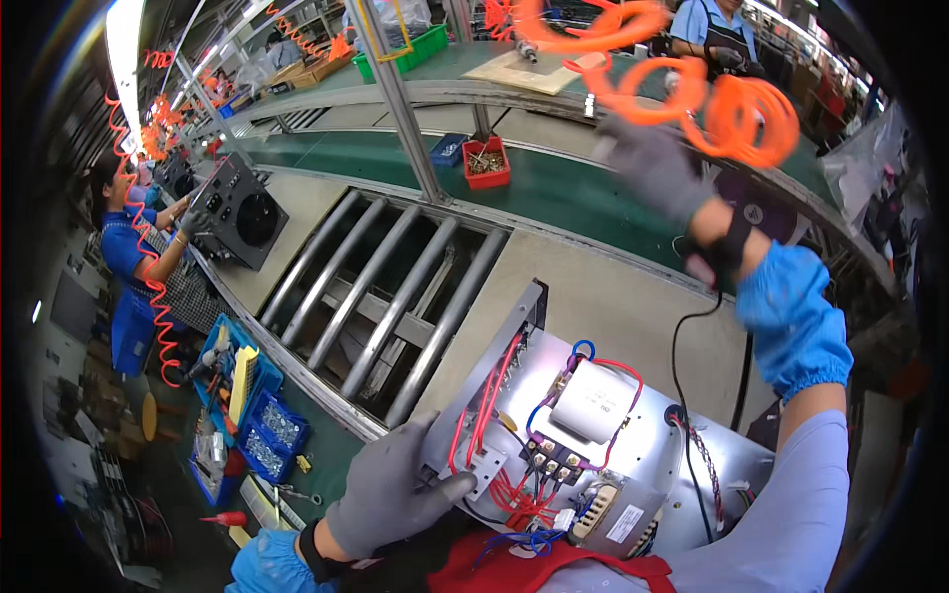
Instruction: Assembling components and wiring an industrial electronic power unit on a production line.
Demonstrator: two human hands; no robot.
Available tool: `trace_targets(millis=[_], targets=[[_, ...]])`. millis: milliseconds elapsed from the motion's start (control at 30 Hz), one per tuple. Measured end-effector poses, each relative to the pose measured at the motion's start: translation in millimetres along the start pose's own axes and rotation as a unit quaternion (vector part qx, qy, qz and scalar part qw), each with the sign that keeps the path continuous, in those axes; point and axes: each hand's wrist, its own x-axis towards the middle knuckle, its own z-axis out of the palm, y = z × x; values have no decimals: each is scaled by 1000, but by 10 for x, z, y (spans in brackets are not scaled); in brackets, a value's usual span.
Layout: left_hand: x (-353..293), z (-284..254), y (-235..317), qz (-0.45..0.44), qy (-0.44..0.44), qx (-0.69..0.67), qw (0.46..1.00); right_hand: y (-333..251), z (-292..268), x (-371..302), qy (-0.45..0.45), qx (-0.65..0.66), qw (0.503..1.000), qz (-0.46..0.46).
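Observation:
An open silver metal chassis (pixel 647 450) with a grey end panel (pixel 494 361) lies close in front of me. A white cylinder-like component (pixel 596 403), a dark terminal block (pixel 556 463) and red and blue wires (pixel 519 494) are fixed in it. My left hand (pixel 395 489), in a grey glove, is closed on the panel's near end, thumb against a small metal plate (pixel 485 466). My right hand (pixel 657 168), also gloved, is raised far over the green belt, near hanging orange coiled hoses (pixel 647 89). Motion smears its fingers; whether it holds anything is unclear.
Metal rollers (pixel 386 296) lie beyond the chassis to the left. Blue bins (pixel 274 435) of small parts and tools stand at left. A red bin (pixel 485 163) of screws is across the belt (pixel 563 183). A co-worker (pixel 133 247) handles a dark box (pixel 242 212).

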Motion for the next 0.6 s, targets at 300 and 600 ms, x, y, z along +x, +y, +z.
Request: trace_targets(millis=[300,600], targets=[[-64,60,-4,23,44,-32,998,-2469,-99,-789,-206,51,977,12],[-162,89,-4,10,69,-33,997,-2468,147,-942,-195,15,976,93]])
